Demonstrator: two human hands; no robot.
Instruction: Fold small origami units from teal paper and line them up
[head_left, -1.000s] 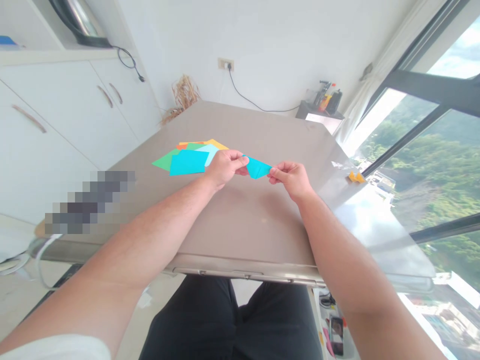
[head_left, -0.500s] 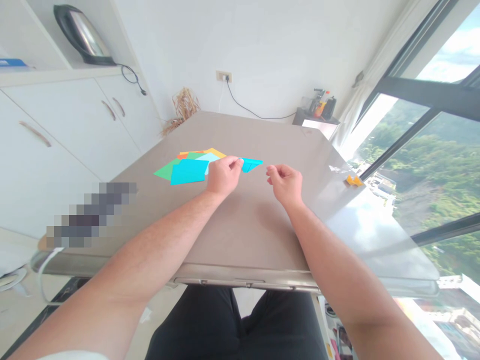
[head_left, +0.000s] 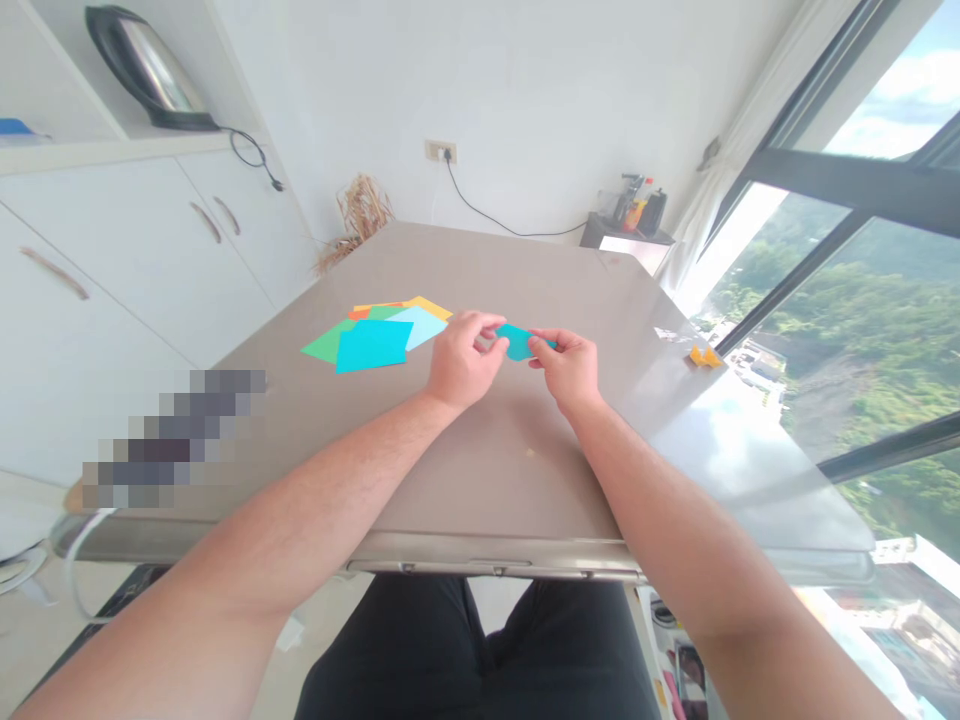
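Observation:
A small folded piece of blue paper [head_left: 517,342] is held up over the table between my hands. My right hand [head_left: 573,368] pinches its right side between thumb and fingers. At the paper's left end is my left hand [head_left: 466,362], its thumb and forefinger apart; whether they touch the paper is hard to tell. Left of my hands lies a fan of coloured paper sheets, with a bright blue sheet [head_left: 373,345] on top, a green sheet [head_left: 327,343] and a pale blue sheet [head_left: 424,327] beside it, and orange and yellow edges behind.
The brown table [head_left: 480,470] carries a small folded orange paper piece [head_left: 704,357] near the window on the right. A blurred-out object [head_left: 176,440] lies at the left edge. Behind the table stand dried stalks [head_left: 364,212] and a small cabinet [head_left: 630,240] with bottles.
My right hand has come to the folded paper and now pinches it. The paper has turned, showing a broader face. My left fingers have spread from their pinch, and the hand has shifted slightly right.

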